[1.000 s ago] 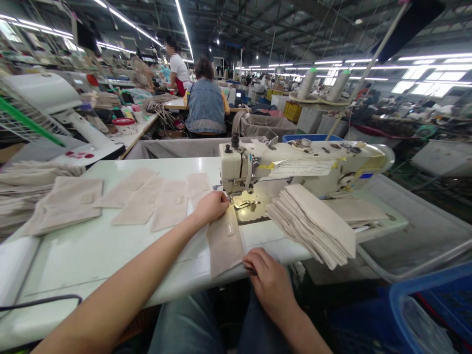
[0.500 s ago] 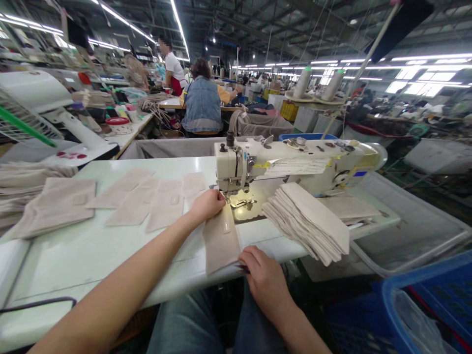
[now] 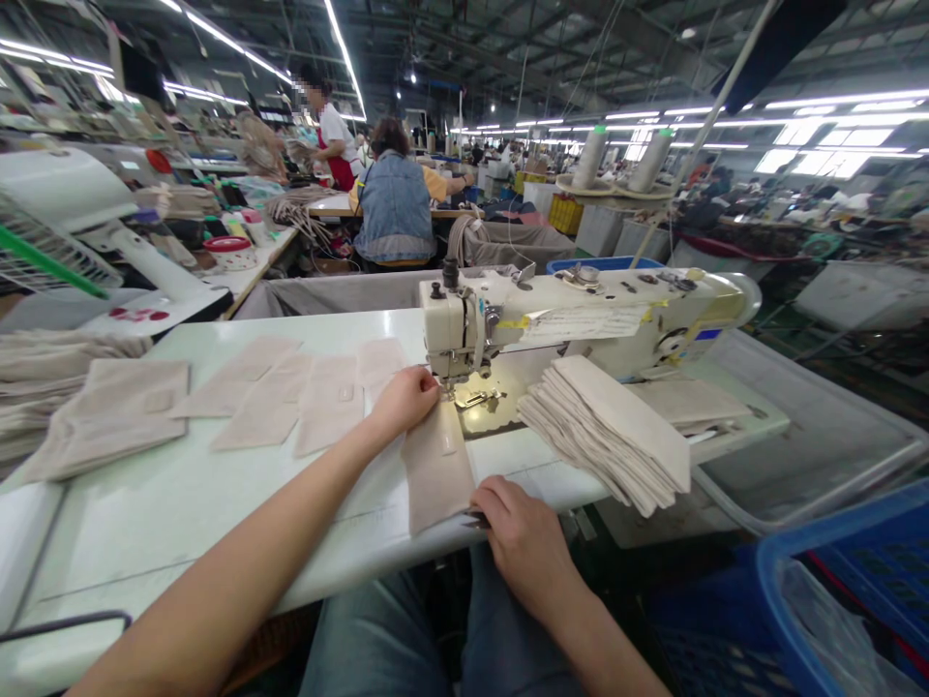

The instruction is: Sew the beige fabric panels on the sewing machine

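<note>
A beige fabric piece (image 3: 437, 465) lies on the white table (image 3: 181, 503), its far end under the presser foot of the cream sewing machine (image 3: 566, 324). My left hand (image 3: 404, 399) rests on the far left edge of the piece beside the needle, its fingers curled down on the cloth. At the table's front edge my right hand (image 3: 519, 537) pinches the near right corner of the same piece. A stack of folded beige pieces (image 3: 610, 431) sits to the right of the needle plate.
Several sewn beige pieces (image 3: 283, 402) lie spread on the table's left, beside a pile of fabric (image 3: 44, 373). A blue crate (image 3: 834, 610) stands at lower right and a clear bin (image 3: 813, 436) behind it. Other people work at tables beyond.
The view has shifted slightly; both hands stay on the fabric piece at the needle, with almost no movement.
</note>
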Demonstrator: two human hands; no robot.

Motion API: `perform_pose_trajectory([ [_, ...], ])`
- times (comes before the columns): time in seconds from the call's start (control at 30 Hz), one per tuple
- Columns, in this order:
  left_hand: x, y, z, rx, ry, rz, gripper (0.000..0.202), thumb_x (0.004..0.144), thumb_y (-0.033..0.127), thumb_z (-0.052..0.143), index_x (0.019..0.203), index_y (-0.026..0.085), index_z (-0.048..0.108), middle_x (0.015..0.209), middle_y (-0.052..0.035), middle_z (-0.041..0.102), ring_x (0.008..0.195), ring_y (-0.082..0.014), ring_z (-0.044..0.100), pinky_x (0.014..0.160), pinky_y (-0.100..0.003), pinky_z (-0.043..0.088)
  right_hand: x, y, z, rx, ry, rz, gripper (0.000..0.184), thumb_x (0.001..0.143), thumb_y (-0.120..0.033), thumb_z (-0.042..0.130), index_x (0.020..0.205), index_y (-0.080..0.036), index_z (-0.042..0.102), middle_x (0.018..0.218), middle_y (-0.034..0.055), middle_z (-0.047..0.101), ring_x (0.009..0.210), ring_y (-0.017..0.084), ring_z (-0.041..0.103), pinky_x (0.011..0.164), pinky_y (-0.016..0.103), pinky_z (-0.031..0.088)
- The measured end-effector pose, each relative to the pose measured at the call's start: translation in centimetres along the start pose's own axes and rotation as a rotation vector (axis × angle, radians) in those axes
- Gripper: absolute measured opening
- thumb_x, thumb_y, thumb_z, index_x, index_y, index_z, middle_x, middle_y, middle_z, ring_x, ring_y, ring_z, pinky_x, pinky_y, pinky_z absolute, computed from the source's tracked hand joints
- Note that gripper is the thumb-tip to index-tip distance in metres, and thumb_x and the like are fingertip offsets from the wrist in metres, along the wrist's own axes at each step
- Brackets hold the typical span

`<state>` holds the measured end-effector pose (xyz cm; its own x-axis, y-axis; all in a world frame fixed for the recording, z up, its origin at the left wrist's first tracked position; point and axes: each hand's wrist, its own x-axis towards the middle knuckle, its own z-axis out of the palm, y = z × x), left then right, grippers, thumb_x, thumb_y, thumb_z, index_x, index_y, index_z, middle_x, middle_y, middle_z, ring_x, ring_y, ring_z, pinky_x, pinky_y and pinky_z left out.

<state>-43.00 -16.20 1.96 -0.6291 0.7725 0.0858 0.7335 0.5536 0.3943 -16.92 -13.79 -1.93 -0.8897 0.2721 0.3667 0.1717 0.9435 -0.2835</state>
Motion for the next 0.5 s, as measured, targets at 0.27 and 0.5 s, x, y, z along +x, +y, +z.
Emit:
perform_pose_trajectory([
  [0.27, -4.4, -3.7, -3.7, 0.434, -0.029, 0.047, 0.037, 0.097, 0.030, 0.037, 0.079, 0.014, 0.066, 0.093, -0.0144, 0.067, 0.086, -0.0281, 0.065, 0.072, -0.036, 0.049, -0.5, -0.2, -0.5, 0.007, -0.056, -0.016, 0.023, 0.091, -0.002, 0.051, 0.102, -0.019, 0.062, 0.107, 0.0045, 0.066, 0.087, 0.020, 0.059, 0.066, 0.030, 0.040],
  [0.5, -9.9, -1.5, -3.9, 0.436, -0.056, 0.341, 0.025, 0.094, 0.016, 0.043, 0.098, 0.013, 0.068, 0.104, -0.0157, 0.067, 0.100, -0.0304, 0.063, 0.083, -0.042, 0.053, -0.7, 0.0, -0.5, 0.043, -0.049, -0.040, 0.030, 0.089, -0.001, 0.050, 0.109, -0.018, 0.064, 0.122, 0.0054, 0.067, 0.095, 0.021, 0.059, 0.075, 0.031, 0.045],
])
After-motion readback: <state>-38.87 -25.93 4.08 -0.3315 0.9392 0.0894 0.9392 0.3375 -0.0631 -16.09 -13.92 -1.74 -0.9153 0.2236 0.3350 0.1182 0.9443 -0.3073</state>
